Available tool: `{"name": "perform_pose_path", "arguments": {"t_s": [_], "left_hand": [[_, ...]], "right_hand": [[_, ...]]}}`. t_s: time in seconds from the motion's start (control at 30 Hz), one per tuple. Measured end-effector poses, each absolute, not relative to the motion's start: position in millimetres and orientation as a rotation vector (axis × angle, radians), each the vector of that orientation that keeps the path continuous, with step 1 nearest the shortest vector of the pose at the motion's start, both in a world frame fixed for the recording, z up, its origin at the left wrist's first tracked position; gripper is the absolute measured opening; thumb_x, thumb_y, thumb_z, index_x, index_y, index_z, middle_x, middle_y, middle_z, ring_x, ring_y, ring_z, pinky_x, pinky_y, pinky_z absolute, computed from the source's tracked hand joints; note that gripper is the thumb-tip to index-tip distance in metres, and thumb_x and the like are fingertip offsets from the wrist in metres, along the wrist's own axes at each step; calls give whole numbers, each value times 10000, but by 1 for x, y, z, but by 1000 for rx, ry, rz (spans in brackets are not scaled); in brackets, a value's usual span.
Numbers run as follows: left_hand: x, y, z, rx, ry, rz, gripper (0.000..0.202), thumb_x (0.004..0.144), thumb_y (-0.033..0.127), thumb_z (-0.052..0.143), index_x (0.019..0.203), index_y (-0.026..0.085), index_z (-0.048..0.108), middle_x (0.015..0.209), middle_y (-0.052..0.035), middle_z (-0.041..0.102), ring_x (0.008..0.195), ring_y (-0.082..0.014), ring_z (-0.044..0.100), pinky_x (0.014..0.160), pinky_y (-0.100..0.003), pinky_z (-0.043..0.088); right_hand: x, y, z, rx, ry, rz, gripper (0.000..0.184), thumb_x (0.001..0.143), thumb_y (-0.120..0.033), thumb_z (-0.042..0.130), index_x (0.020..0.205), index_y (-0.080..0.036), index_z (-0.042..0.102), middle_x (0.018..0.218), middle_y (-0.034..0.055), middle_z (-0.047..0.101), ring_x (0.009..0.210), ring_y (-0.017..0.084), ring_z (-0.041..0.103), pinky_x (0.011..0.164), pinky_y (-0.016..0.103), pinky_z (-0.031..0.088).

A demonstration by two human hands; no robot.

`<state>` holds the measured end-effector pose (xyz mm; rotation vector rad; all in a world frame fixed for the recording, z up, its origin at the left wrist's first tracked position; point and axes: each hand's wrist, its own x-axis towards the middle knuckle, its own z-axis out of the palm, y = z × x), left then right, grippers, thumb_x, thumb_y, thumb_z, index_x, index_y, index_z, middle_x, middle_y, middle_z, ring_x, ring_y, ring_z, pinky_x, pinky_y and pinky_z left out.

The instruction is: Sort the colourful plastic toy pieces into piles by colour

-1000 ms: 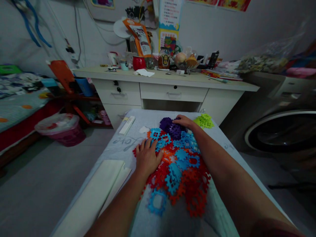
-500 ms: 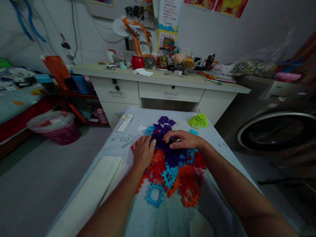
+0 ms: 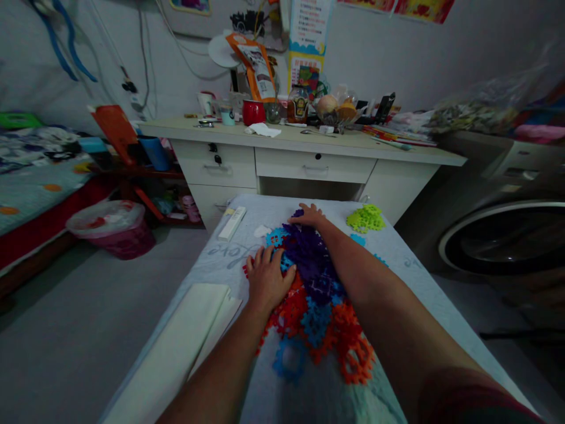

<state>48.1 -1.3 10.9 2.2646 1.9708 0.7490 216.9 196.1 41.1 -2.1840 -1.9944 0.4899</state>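
Observation:
Toothed, gear-like plastic pieces lie heaped on the cloth-covered table. My left hand (image 3: 268, 277) rests open at the left side of the heap, fingers spread over red pieces (image 3: 289, 315) and blue ones. Stretched to the far end, my right hand (image 3: 310, 217) reaches over the dark purple pieces (image 3: 311, 256), its fingers apart and touching the farthest of them. Part of the heap is hidden under my right forearm. Nearer to me lie a blue ring-like piece (image 3: 279, 360) and an orange one (image 3: 355, 377). A separate lime-green pile (image 3: 365, 218) sits at the far right.
A folded white sheet (image 3: 176, 341) lies along the table's left side, with a narrow white box (image 3: 232, 224) beyond it. Behind stands a white desk (image 3: 225, 165) with jars and cups. A washing machine (image 3: 489, 176) is at right, a pink bin (image 3: 115, 232) at left.
My right hand has moved away from me, from the middle of the purple pieces to their far end. My left hand stays on the heap's left side. The view has shifted slightly.

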Motion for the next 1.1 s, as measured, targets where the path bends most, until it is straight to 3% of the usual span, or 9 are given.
{"name": "perform_pose_path", "arguments": {"t_s": [0.07, 0.17, 0.33, 0.47, 0.57, 0.73, 0.9, 1.1], "left_hand": [[48, -1, 10, 2273, 1976, 745, 472, 893, 469, 519, 1297, 233, 588, 1429, -100, 533, 1346, -342, 408, 1111, -565, 274], [49, -1, 8, 2279, 1974, 761, 461, 911, 464, 491, 1300, 235, 586, 1430, -104, 529, 1347, -345, 403, 1107, -569, 278], [49, 0, 6, 2275, 1942, 823, 470, 927, 470, 452, 1296, 215, 590, 1429, -145, 519, 1340, -386, 403, 1086, -624, 280], [49, -1, 8, 2288, 1943, 814, 448, 893, 334, 488, 1316, 215, 572, 1440, -149, 509, 1354, -392, 385, 1086, -642, 278], [48, -2, 9, 2285, 1972, 791, 473, 856, 247, 508, 1325, 220, 560, 1452, -137, 497, 1362, -374, 384, 1093, -612, 292], [46, 1, 9, 2232, 1941, 921, 380, 946, 315, 414, 1268, 213, 588, 1404, -138, 534, 1317, -321, 440, 1082, -562, 333], [39, 6, 10, 2115, 1800, 1132, 366, 969, 346, 364, 1159, 179, 629, 1264, -135, 619, 1202, -271, 535, 1059, -486, 392], [30, 10, 10, 1876, 1623, 1341, 405, 966, 412, 329, 1065, 180, 645, 1131, -107, 677, 1107, -239, 600, 1032, -422, 442]], "right_hand": [[211, 196, 38, -2205, -2073, 513, 1009, 621, -802, 645, 1486, -365, 365, 1578, 141, 273, 1417, 473, 270, 1077, 629, 280], [212, 191, 41, -2169, -2181, 468, 815, 678, -729, 656, 1384, -354, 499, 1476, 128, 425, 1336, 427, 409, 1031, 585, 360], [232, 171, 55, -1864, -2457, 549, 512, 714, -468, 744, 1148, -212, 651, 1187, 112, 641, 1059, 275, 605, 885, 359, 478], [251, 142, 63, -1711, -2417, 870, 344, 741, -361, 710, 1037, -197, 654, 990, 49, 697, 843, 184, 627, 711, 253, 485], [261, 116, 70, -1584, -2275, 1101, 319, 743, -367, 694, 1014, -206, 644, 913, 16, 688, 795, 166, 616, 673, 242, 473], [262, 72, 87, -1317, -2123, 1345, 422, 750, -337, 674, 1139, -197, 591, 910, 3, 642, 817, 156, 600, 744, 268, 471], [247, 34, 100, -1141, -2318, 1148, 461, 788, -297, 656, 1225, -185, 560, 1052, 29, 628, 960, 179, 574, 872, 322, 458], [213, 5, 100, -1095, -2674, 827, 480, 828, -272, 613, 1288, -164, 533, 1146, 103, 665, 961, 229, 616, 882, 364, 471]]}}
